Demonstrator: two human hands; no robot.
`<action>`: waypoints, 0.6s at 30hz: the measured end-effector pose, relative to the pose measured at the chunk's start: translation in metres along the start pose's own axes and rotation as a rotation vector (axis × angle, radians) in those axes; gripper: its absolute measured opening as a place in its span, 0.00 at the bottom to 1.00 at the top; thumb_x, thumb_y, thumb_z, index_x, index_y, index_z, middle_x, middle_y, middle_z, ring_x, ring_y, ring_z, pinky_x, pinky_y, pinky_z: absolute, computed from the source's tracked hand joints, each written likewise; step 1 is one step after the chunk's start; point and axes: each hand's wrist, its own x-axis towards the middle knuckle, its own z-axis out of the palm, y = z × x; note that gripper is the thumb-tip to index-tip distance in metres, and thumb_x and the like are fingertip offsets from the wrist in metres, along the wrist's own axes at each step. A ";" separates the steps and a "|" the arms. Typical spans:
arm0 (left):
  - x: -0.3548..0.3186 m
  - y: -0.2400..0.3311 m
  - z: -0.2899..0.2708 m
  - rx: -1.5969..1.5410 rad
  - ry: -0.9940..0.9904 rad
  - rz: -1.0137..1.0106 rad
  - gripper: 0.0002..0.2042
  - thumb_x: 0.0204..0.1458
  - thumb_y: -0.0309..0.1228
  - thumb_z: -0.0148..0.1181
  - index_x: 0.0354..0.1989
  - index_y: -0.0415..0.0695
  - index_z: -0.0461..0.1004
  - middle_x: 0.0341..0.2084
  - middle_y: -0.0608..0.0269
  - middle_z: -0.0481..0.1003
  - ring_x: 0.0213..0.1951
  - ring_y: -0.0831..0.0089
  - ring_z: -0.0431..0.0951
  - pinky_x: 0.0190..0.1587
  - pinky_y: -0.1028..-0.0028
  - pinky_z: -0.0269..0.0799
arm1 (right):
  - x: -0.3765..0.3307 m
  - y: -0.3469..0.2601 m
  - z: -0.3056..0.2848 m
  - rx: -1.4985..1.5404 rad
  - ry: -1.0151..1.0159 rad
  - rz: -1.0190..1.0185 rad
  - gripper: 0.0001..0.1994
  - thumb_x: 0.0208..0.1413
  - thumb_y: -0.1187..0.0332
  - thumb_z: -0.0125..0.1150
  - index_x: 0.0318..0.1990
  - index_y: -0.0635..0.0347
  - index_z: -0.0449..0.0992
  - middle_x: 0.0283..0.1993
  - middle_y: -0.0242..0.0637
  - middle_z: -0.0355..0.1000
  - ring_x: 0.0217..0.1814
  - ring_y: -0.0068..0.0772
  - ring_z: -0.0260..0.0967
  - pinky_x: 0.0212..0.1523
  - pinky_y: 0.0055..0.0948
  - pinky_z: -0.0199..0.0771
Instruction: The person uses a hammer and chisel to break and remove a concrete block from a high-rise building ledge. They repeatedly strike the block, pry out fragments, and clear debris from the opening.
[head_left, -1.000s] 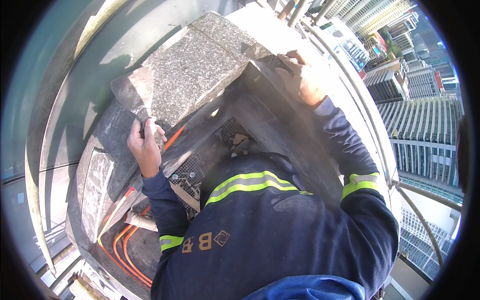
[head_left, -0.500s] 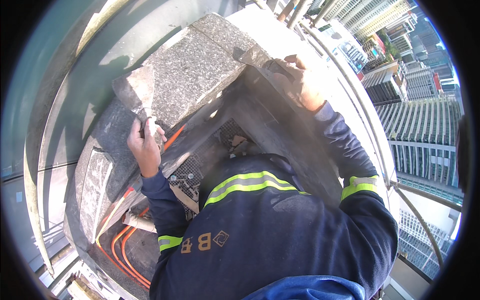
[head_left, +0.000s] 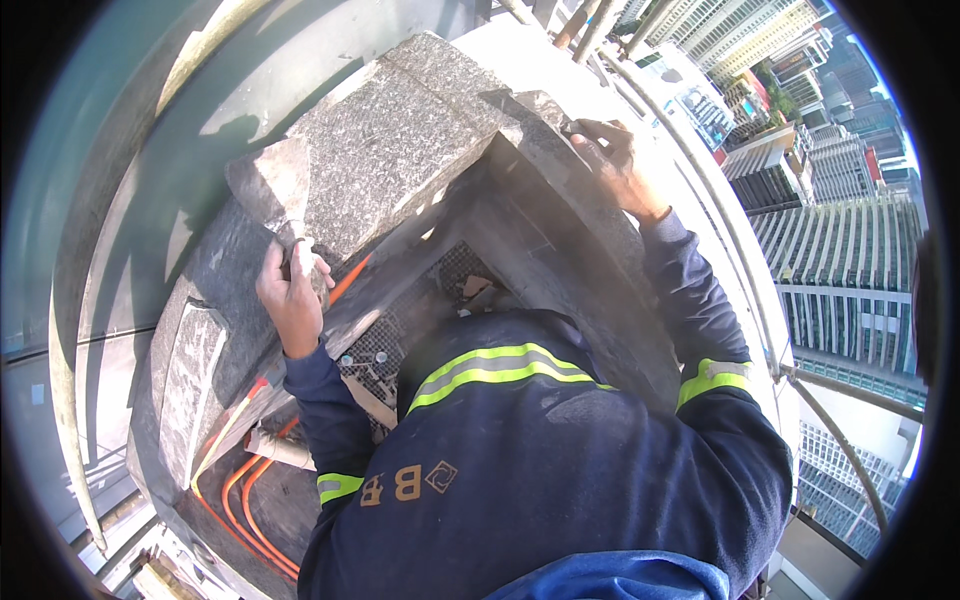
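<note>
My left hand (head_left: 290, 295) grips the handle of a wide putty knife (head_left: 272, 182), its flared metal blade pointing up and away. The blade is over the left part of a speckled grey stone slab (head_left: 385, 130). My right hand (head_left: 625, 170) is closed round a second, smaller scraper (head_left: 541, 106) at the far right corner of the stonework. Its blade lies by the stone edge, and its handle is mostly hidden by my fingers.
Orange conduits (head_left: 262, 505) run through the hollow at lower left. A dark mesh floor (head_left: 385, 345) with loose debris lies inside the stone frame. Scaffold tubes (head_left: 715, 195) curve along the right, with tall buildings far below. Glass panels (head_left: 250, 85) stand at left.
My right hand and its scraper have shifted a little to the right along the stone edge, and the hand has turned. My left hand and its putty knife have barely moved.
</note>
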 end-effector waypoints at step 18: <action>0.001 0.004 0.004 0.022 0.012 0.030 0.11 0.65 0.31 0.51 0.47 0.36 0.74 0.21 0.63 0.73 0.19 0.79 0.71 0.23 0.78 0.67 | 0.031 0.024 -0.011 -0.005 -0.047 -0.528 0.17 0.63 0.58 0.58 0.51 0.59 0.81 0.40 0.45 0.78 0.41 0.44 0.78 0.44 0.37 0.76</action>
